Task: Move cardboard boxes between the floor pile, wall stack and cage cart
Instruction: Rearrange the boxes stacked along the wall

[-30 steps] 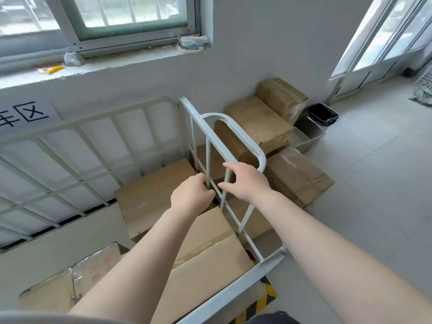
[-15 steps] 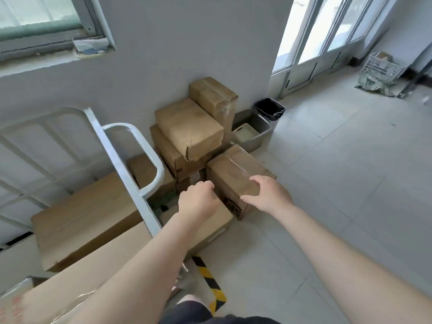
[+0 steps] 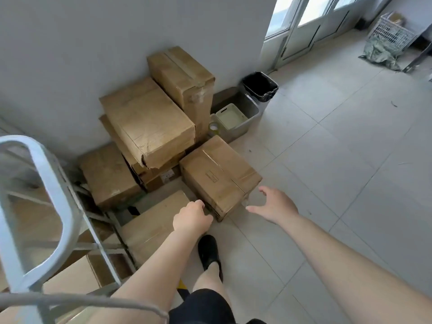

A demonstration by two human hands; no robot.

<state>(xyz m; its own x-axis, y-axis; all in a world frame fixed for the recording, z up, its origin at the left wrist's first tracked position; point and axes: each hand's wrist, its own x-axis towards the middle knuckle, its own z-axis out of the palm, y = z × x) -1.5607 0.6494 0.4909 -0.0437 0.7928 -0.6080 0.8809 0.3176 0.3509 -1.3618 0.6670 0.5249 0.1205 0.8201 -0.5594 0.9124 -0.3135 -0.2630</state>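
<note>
The floor box [image 3: 219, 176] at frame centre is reached for: left hand [image 3: 191, 218] curled at its near corner, contact unclear; right hand [image 3: 273, 204] spread, empty. Nothing lifted; the wall stack [image 3: 149, 122] remains unmoved.

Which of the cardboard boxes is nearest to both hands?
The taped box standing alone on the floor tiles, in front of the wall stack; both hands flank its near corner.

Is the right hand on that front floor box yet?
Apart. The head view shows the right hand open, fingers spread, beside the near right corner of the front box, with bare floor tile visible between fingertips and cardboard.
</note>
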